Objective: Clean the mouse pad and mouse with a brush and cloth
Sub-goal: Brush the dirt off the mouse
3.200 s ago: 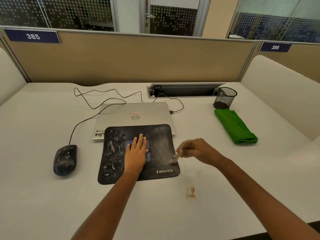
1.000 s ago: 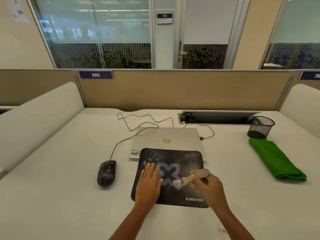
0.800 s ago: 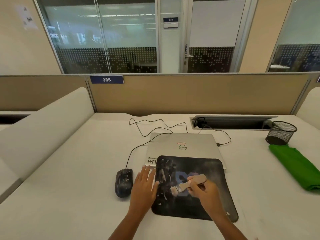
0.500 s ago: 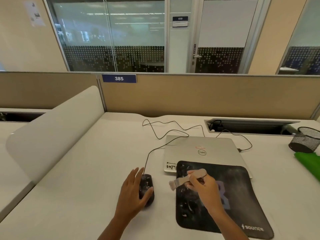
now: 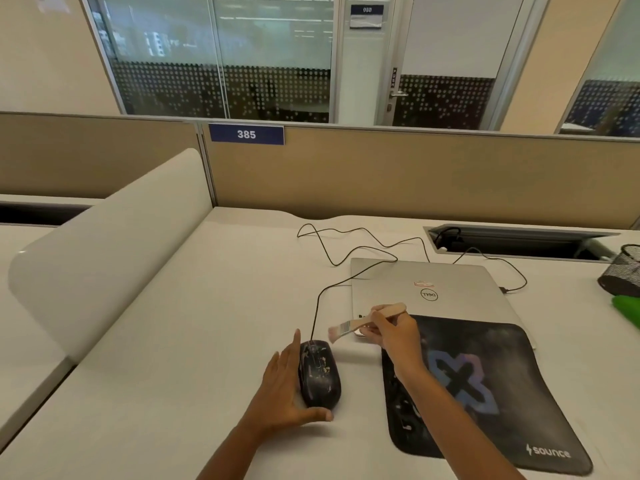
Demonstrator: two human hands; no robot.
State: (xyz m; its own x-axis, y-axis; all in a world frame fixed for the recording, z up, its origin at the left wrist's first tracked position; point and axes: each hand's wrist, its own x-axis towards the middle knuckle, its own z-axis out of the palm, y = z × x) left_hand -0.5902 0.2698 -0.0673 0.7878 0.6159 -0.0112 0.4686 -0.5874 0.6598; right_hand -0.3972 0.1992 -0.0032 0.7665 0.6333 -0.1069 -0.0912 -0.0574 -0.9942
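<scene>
Both hands had shifted off the pad point(image 5: 485, 393) to its left. Left hand point(image 5: 284, 393) braced the mouse point(image 5: 320, 374), just left of the pad: fingers along the side away from the pad, thumb hooked round the near end. Right hand point(image 5: 391, 332) pinched the brush point(image 5: 349, 326), bristles above the mouse and apart from it. Mouse bore pale specks; the pad showed marks along its left edge. Judged: mouse brushing not begun, pad not finished; cloth point(image 5: 627, 308), well right of the pad, untouched.
</scene>
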